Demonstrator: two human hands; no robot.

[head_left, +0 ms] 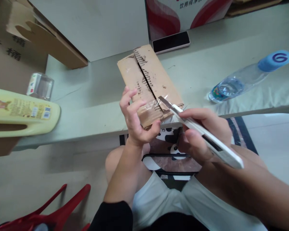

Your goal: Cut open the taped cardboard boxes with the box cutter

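My left hand (135,120) grips the near end of a brown cardboard piece (156,75) that lies tilted over the table's front edge. A ragged slit runs along the cardboard's length, and clear tape covers its near end. My right hand (202,134) is closed round a white utility knife (202,133). The knife's blade tip touches the taped near end of the cardboard, just right of my left thumb.
The pale green table (91,96) carries a yellow bottle (21,112) lying at the left, a small clear container (40,85), a phone (171,41) at the back and a plastic water bottle (245,77) lying at the right. Cardboard boxes (19,38) stand at the back left. A red chair (53,211) is below.
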